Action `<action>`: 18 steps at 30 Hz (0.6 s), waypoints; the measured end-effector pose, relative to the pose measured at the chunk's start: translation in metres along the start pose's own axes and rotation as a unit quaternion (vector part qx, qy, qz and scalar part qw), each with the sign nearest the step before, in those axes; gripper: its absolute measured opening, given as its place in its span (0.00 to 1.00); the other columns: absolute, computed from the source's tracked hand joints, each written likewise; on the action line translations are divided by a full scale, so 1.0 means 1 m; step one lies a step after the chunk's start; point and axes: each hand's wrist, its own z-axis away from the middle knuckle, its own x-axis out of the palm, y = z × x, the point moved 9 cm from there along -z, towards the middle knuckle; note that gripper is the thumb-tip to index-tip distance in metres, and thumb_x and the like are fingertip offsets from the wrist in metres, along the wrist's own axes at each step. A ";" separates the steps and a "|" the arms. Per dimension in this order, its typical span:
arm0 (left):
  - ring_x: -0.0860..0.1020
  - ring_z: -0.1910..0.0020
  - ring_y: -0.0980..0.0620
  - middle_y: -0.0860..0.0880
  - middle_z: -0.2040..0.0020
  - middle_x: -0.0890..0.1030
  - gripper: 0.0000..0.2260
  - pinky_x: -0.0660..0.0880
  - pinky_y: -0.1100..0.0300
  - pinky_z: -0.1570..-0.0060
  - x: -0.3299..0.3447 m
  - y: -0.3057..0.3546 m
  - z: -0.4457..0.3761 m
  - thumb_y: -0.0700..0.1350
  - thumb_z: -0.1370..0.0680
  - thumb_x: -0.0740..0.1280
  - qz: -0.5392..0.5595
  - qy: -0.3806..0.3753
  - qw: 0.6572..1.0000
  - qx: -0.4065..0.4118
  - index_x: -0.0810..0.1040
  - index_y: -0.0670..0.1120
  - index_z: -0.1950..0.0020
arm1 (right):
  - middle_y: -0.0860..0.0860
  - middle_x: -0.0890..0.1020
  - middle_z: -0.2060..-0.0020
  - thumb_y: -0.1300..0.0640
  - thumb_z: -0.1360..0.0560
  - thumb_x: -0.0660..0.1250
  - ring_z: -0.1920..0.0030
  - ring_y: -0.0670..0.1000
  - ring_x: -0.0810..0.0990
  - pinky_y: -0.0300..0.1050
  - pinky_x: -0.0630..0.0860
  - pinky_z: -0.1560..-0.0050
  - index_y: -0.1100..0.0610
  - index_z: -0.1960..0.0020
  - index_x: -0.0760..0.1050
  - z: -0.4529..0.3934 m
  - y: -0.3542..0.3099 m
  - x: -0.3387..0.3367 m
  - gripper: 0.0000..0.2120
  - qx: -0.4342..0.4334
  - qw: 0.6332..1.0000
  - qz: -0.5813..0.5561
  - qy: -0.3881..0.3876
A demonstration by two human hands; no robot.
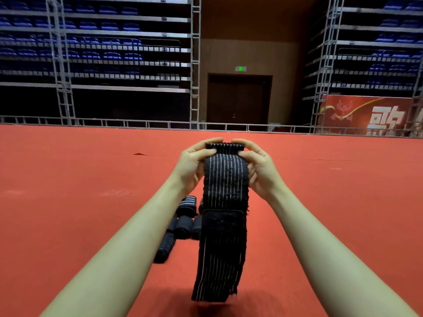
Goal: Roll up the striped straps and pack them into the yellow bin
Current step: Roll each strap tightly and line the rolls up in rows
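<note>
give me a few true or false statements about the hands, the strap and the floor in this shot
1. Both hands grip the top end of the striped strap. True: the left hand and the right hand pinch it from either side.
2. The strap is already fully rolled. False: most of it hangs loose below the hands.
3. Rolled straps lie on the red floor behind the hanging strap. True.
4. The yellow bin stands beside the rolled straps. False: no yellow bin is in view.
5. The floor is blue. False: it is red; the blue seats are in the stands behind.
</note>
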 end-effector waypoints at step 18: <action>0.78 0.58 0.51 0.47 0.56 0.81 0.07 0.73 0.61 0.63 -0.075 -0.205 0.043 0.42 0.23 0.67 -0.075 0.098 0.974 -0.189 0.79 0.42 0.47 | 0.56 0.81 0.58 0.70 0.24 0.61 0.65 0.49 0.81 0.39 0.76 0.66 0.62 0.47 0.77 0.042 0.196 -0.071 0.10 0.214 0.973 -0.014 0.081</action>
